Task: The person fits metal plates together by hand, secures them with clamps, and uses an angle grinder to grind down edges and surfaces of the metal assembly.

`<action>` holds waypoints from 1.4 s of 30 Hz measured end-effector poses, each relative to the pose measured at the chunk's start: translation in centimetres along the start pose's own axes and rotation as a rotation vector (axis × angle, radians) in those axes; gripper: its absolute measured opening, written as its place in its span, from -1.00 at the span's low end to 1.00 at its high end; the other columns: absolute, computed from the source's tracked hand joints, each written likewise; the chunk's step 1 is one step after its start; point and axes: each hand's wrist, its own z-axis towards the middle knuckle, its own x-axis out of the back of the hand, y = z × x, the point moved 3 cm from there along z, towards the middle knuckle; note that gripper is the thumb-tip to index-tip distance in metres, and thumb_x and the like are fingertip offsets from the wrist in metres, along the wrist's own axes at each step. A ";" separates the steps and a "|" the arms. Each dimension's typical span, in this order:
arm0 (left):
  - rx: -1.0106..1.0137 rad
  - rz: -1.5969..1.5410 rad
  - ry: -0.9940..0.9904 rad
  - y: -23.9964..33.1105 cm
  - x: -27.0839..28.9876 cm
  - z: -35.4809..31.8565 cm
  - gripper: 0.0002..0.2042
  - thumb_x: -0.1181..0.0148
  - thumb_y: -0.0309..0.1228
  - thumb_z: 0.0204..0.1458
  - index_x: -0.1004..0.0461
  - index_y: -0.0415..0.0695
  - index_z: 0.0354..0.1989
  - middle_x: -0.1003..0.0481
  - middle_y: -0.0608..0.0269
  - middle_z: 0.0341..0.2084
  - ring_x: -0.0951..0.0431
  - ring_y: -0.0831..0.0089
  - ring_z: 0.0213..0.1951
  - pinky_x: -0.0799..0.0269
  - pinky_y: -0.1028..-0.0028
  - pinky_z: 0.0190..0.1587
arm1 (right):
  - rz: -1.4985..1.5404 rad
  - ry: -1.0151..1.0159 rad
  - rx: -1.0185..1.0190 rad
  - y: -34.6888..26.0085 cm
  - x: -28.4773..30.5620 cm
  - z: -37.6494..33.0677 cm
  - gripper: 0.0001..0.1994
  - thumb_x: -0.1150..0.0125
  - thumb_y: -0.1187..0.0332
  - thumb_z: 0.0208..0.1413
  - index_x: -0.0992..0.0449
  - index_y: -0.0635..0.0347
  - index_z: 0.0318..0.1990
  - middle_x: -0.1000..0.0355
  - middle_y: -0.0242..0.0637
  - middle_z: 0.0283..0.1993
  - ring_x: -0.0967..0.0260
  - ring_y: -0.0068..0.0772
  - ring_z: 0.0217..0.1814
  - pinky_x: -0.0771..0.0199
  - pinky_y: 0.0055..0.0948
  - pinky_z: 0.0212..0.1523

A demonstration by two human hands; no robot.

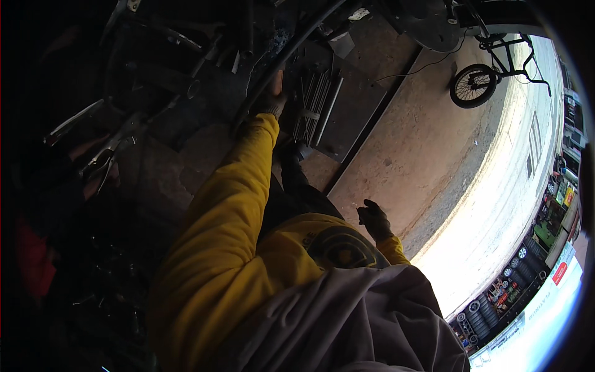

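My left arm in a yellow sleeve reaches up the picture. My left hand (271, 106), in a dark work glove, is closed around an orange-brown, handle-like piece (278, 82); its far end is lost in shadow. A long dark curved bar or hose (291, 46) runs close past this hand. Just right of it lies a group of parallel metal bars (313, 105) on a dark plate (354, 102). My right hand (374, 221), also gloved, hangs low beside my body above the brown floor. Its fingers are loosely bent and apart, with nothing visible in them.
Pliers-like metal tools (108, 152) and dark metal parts crowd the shadowed left side, near a red patch of cloth (37, 260). A thin cable (403, 75) crosses the floor. At the upper right stands a small bicycle (474, 85); stacked tyres (483, 316) line the sunlit street's far side.
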 end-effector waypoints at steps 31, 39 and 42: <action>-0.687 -0.011 -0.737 4.0 23.2 -23.6 -0.70 -0.27 -0.23 0.09 -0.52 -0.13 -0.08 -0.59 0.12 -0.18 -0.64 0.21 -0.19 -0.52 0.31 -0.07 | -0.355 -0.173 0.469 -10.5 -5.4 4.3 -0.47 -0.29 0.15 0.13 -0.40 0.23 0.19 -0.60 -0.20 -0.21 -0.57 -0.37 -0.21 -0.56 -0.39 -0.15; -1.223 -0.420 -0.338 10.8 44.0 -23.8 -0.73 -0.31 -0.50 0.06 -0.49 -0.13 -0.06 -0.60 0.24 -0.32 -0.63 0.50 -0.31 -0.56 0.49 -0.26 | -0.143 -0.421 0.664 -28.6 -9.8 -4.3 -0.67 -0.22 0.30 0.19 -0.50 0.26 0.05 -0.59 -0.11 -0.12 -0.56 -0.33 -0.10 -0.53 -0.41 -0.04; -1.117 -0.445 -0.253 13.4 47.3 -15.4 -0.69 -0.29 -0.59 0.03 -0.49 -0.15 -0.01 -0.58 0.19 -0.21 -0.61 0.45 -0.22 -0.59 0.50 -0.11 | -0.173 -0.347 1.099 -34.4 -11.0 -7.5 -0.66 -0.20 0.35 0.22 -0.46 0.27 0.11 -0.56 -0.20 -0.14 -0.51 -0.47 -0.16 -0.51 -0.48 -0.11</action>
